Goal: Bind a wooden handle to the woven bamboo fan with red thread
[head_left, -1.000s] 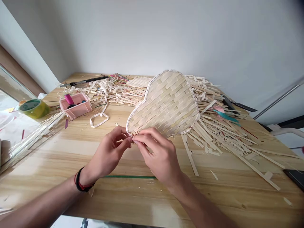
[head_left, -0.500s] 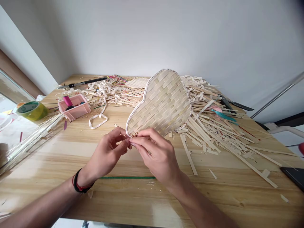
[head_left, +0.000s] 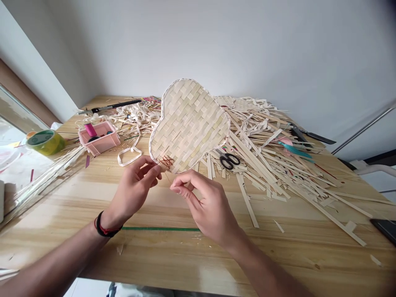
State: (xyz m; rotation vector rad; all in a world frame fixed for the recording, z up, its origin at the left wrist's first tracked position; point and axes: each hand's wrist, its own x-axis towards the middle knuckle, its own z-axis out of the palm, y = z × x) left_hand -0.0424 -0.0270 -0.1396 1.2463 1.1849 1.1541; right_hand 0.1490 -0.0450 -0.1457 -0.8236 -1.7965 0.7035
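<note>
Pale weave [head_left: 190,123] slants up-right from its corner [head_left: 153,157], pinched in our left hand [head_left: 134,187], our right hand [head_left: 207,202] (fingertips [head_left: 177,189] together, contents unclear) just below.

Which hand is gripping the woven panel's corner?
The left hand, the one with black and red bands at its wrist: it pinches the woven panel beside the reddish stitches. The right hand, bare-wristed, has its fingertips clear of that corner.
</note>
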